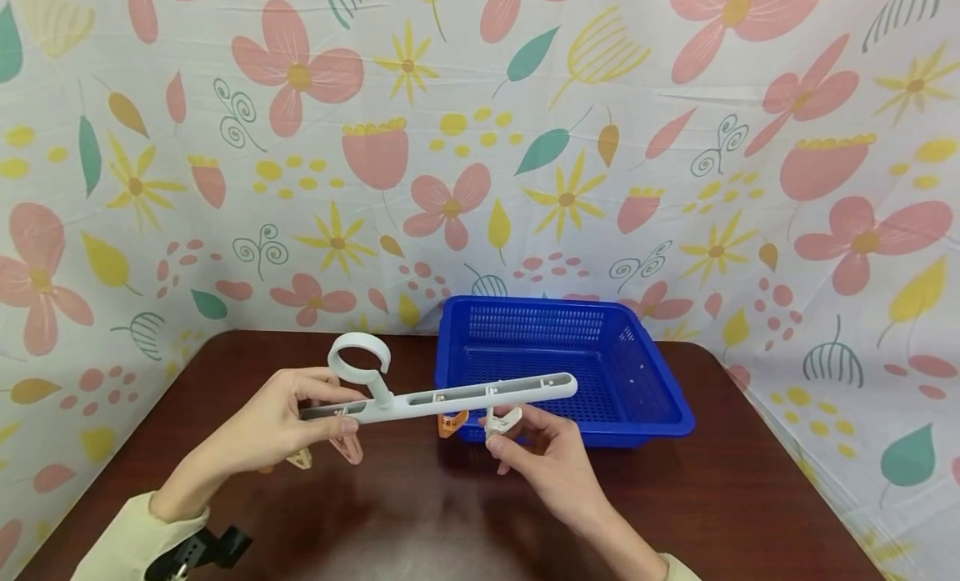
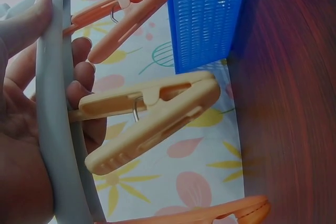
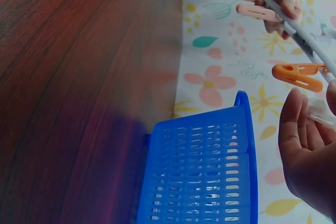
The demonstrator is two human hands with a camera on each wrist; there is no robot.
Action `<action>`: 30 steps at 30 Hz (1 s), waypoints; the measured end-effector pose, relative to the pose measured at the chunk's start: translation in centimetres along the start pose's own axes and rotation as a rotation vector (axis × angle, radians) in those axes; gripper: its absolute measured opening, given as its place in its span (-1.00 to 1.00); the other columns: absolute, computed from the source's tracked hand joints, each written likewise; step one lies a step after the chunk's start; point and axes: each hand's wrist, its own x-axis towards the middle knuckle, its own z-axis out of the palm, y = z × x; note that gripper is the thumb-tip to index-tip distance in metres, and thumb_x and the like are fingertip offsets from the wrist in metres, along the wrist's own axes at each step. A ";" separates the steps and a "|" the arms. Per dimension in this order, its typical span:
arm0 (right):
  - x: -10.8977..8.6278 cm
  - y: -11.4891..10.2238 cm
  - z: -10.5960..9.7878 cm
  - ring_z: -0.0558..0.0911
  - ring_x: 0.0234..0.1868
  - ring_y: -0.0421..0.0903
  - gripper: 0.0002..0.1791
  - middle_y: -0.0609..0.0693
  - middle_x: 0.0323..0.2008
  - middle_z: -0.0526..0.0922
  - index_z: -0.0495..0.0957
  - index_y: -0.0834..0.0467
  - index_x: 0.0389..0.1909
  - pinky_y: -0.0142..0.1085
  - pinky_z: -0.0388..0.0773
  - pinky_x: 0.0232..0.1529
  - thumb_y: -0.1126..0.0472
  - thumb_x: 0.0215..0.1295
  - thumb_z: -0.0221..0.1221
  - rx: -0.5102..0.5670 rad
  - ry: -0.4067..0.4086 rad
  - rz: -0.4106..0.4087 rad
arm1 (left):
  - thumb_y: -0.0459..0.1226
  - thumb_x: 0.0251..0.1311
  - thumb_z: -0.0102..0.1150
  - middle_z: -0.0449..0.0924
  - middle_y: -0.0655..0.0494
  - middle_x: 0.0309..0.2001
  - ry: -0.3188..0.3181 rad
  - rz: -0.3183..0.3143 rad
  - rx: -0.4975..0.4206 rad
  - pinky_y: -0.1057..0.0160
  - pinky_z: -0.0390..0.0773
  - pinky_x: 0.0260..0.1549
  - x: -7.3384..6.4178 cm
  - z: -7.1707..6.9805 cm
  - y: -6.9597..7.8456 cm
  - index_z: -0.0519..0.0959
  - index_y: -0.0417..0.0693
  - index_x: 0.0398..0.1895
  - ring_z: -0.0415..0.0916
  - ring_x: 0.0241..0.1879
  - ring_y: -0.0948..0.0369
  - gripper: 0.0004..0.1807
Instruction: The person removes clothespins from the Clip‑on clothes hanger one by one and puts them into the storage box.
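A light grey clip hanger [image 1: 465, 400] with a round hook is held above the table. My left hand [image 1: 277, 423] grips its bar left of the hook. Below that side hang a pink clothespin [image 1: 348, 449], a cream clothespin [image 2: 152, 121] and an orange clothespin [image 2: 210, 214]. On the right half, my right hand [image 1: 551, 460] pinches a white clothespin [image 1: 501, 421] just under the bar. Beside it hangs another orange clothespin [image 1: 452, 423]. Part of the white clothespin is hidden by the fingers in the right wrist view.
A blue perforated plastic basket [image 1: 667, 389] stands on the dark wooden table [image 1: 397, 514], behind the hanger's right end. A white cloth [image 1: 465, 72] with a flower print hangs behind the table and along its sides.
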 end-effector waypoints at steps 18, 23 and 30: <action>-0.9 0.0 -1.3 0.68 -0.44 -0.11 -0.91 0.11 -0.35 0.75 0.69 0.35 -0.13 -0.20 0.70 -0.43 0.39 0.44 0.29 -0.064 -0.005 -0.046 | -0.39 0.32 0.42 0.68 0.13 -0.25 -0.014 0.018 0.086 0.26 0.62 -0.30 -0.3 0.4 -0.4 0.79 -0.09 0.09 0.75 -0.16 0.17 -0.71; -1.0 0.1 -1.5 0.63 -0.54 -0.11 -0.90 0.04 -0.36 0.76 0.66 0.43 -0.16 -0.20 0.68 -0.48 0.43 0.44 0.27 -0.052 -0.004 -0.081 | -0.42 0.34 0.38 0.63 0.12 -0.32 -0.044 0.044 0.049 0.25 0.53 -0.36 -0.2 0.5 -0.4 0.76 -0.15 0.12 0.79 -0.31 0.13 -0.70; -1.3 0.1 -1.7 0.63 -0.55 -0.10 -0.94 0.07 -0.45 0.70 0.70 0.34 -0.18 -0.25 0.65 -0.49 0.42 0.45 0.27 -0.054 -0.008 -0.100 | -0.46 0.34 0.36 0.63 0.06 -0.28 -0.067 0.029 -0.023 0.27 0.48 -0.57 -0.1 0.9 -0.3 0.74 -0.18 0.12 0.79 -0.42 0.07 -0.69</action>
